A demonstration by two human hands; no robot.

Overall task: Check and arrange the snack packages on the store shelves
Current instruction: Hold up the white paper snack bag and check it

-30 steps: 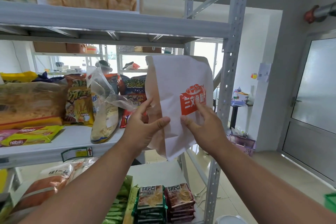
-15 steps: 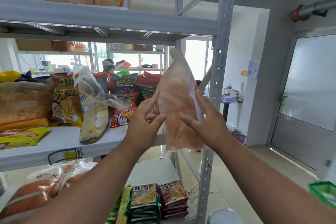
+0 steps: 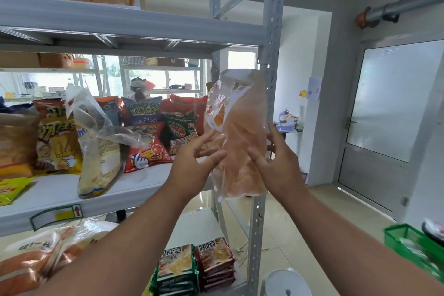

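Head view shows a tall clear bag of orange crackers (image 3: 240,151) held upright in the air, in front of the right end of the middle shelf (image 3: 60,197) and close to the grey upright post (image 3: 270,79).

The main risk, as I judge it, is a drop. The bag is slippery film, it hangs free with nothing under it but the floor, and neither hand closes fully round it. A loosened touch on either side could let it slide down. A second risk is the post: the bag's right edge lies just beside it, so a swing toward the shelf might catch the film on the metal edge. A third is the open clear bag of pale chips (image 3: 101,151) that leans on the same shelf, well to the left; a careless push along the shelf could topple it or knock over the bright snack packs (image 3: 146,149) behind it.

The left hand (image 3: 192,168) is at the bag's left side, its fingers (image 3: 204,139) spread and nearly straight, the tips against the film and the thumb out toward the front. The right hand (image 3: 276,166) cups the right side, the thumb lying across the front and the fingers (image 3: 274,132) loosely curved up along the far edge. The bag is pressed between both hands, not pinched.
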